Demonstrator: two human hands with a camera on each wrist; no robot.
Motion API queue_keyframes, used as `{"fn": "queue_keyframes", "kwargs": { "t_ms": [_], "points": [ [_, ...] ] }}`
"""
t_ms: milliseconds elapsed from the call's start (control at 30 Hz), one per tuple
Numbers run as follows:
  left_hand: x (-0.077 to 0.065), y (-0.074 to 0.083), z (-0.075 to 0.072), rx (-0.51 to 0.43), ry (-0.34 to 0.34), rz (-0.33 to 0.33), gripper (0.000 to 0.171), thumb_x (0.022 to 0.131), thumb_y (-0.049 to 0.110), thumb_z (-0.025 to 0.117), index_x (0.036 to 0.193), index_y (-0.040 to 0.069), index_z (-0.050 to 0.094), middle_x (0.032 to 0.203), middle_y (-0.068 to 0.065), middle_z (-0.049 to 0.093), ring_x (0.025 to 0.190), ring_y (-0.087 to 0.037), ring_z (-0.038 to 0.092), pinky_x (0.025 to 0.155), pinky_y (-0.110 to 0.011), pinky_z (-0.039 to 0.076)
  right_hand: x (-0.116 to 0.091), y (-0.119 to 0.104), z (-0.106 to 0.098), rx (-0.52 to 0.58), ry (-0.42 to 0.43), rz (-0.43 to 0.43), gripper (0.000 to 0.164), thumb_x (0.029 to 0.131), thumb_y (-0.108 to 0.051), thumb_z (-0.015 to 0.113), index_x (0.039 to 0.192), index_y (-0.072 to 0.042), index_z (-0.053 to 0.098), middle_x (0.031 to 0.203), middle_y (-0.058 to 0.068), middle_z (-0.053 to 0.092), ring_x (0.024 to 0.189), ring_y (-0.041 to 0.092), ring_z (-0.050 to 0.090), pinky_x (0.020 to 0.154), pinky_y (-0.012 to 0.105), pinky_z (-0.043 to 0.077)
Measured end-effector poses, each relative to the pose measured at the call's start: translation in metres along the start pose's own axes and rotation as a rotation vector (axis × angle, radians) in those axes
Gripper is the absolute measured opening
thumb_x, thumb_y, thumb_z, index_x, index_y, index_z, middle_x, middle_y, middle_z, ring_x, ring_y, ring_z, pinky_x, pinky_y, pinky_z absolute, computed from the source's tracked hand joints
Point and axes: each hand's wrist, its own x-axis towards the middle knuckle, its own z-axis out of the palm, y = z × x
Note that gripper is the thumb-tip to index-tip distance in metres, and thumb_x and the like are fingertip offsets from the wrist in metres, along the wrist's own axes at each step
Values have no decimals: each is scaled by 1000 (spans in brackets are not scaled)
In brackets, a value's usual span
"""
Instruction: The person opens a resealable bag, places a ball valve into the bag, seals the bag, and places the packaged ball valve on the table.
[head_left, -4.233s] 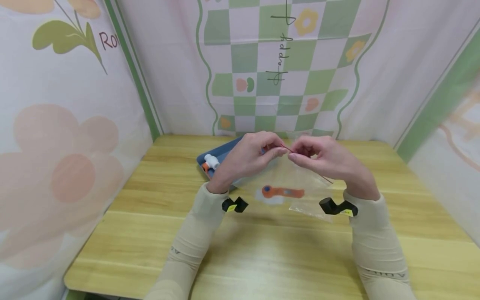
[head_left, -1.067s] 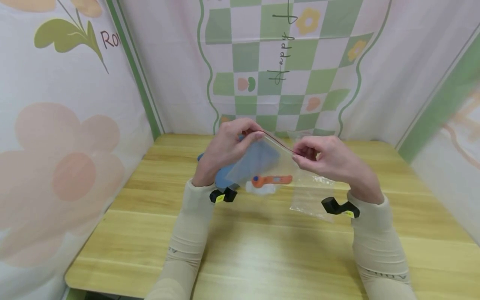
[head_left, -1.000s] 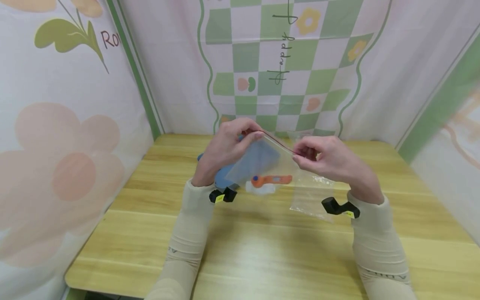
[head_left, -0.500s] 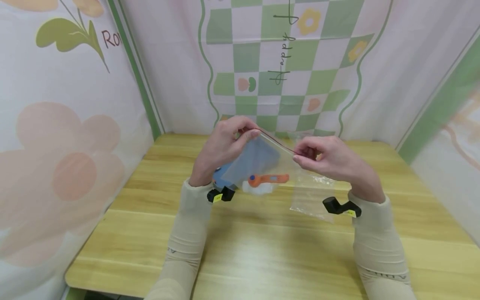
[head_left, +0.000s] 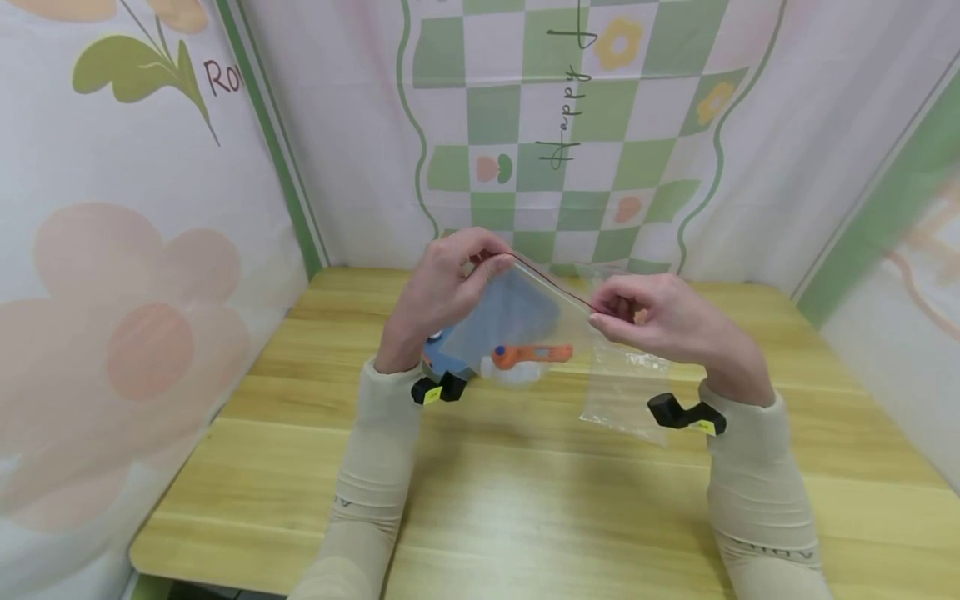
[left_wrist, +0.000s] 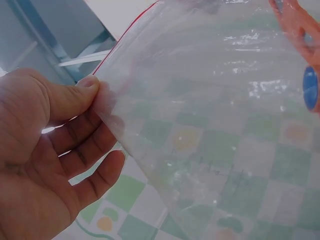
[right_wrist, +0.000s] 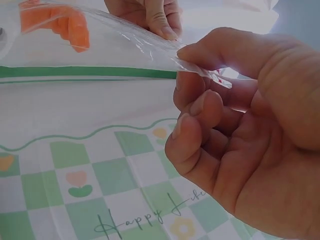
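Above the wooden table (head_left: 525, 508), left hand (head_left: 442, 287) and right hand (head_left: 663, 321) pinch a red-lined zip bag (head_left: 534, 312) — orange plastic piece (head_left: 534, 356) inside — by its edge.

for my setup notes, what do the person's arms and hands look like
The left sleeve and right sleeve are beige and wrinkled, with dark lettering, not fully readable. At each cuff sits a black bracket with a yellow label. The left hand and right hand wear no gloves; no cables show.
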Motion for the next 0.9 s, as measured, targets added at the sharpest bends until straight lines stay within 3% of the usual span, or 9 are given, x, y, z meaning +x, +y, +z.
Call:
{"fn": "queue_keyframes", "kwargs": {
  "t_ms": [433,900],
  "points": [
    [-1,-3,-4,6,28,-13,11,90,15,60,93,6,66,84,0,61,74,-7,53,68,-23,45,-2,0,0,3,22,-19,27,73,5,71,83,-17,61,68,-12,52,58,2,48,52,14,41],
    [-2,-4,-9,-18,44,-71,15,91,20,58,92,7,67,81,1,61,71,-9,52,65,-26,43,-2,2,-5,-5,12,-63,26,75,5,70,83,-18,60,68,-14,51,59,-1,47,51,13,40]
  ]
}}
